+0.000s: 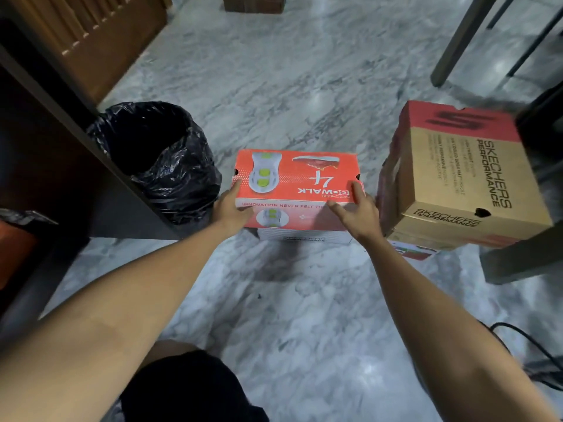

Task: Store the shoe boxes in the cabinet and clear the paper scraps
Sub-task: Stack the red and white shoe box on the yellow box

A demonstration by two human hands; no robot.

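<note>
Marble floor (304,86), kneeling spot right by open cabinet (45,166). Left hand (228,208) and right hand (355,213) clamp near corners of orange shoe box (297,175), thumbs over lid; box sits atop white box (304,237), not stored yet. Tan box stack (457,178) waits just right, so several boxes left I'd say. Black-lined bin (155,156) beside cabinet. Paper scraps? can't spot any.
</note>
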